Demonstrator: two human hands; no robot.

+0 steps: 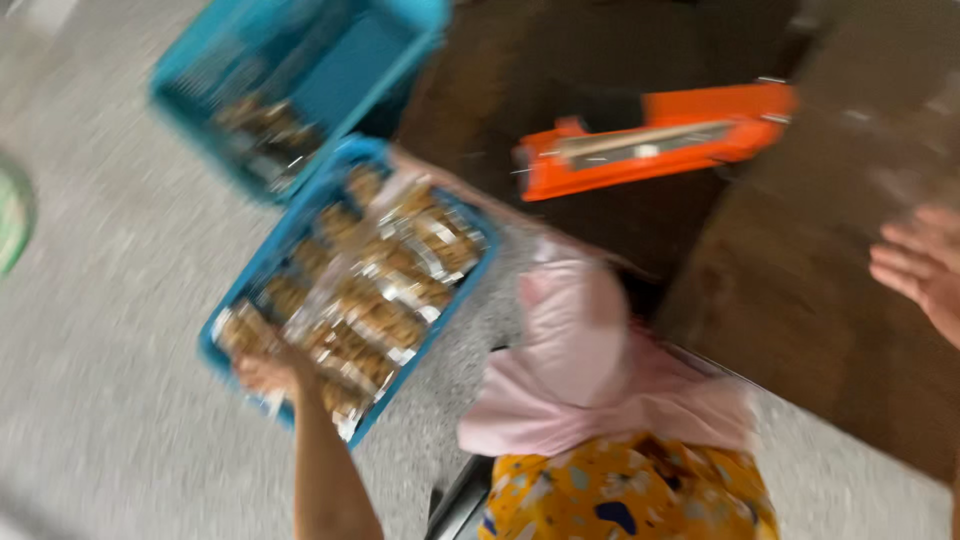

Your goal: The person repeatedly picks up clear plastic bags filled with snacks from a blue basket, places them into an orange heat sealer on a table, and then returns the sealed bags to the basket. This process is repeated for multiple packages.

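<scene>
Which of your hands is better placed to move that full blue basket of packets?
Left, probably. The left hand already touches the near edge of the blue basket of wrapped packets, while the right hand rests far off over the brown table.

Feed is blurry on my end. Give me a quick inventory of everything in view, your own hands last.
Blue crate: one, centre left on the speckled floor, filled with clear packets of brown snacks.
Second blue crate: one, upper left, mostly bare with a few packets in one corner.
Orange tool: one, long and flat, upper right on the dark brown surface.
Other person: one, bottom centre, pink head covering and yellow patterned top.
Green object: one, left edge, too blurred to identify.
Left hand: on the near rim of the full crate.
Right hand: right edge, fingers spread, holding nothing visible.
</scene>
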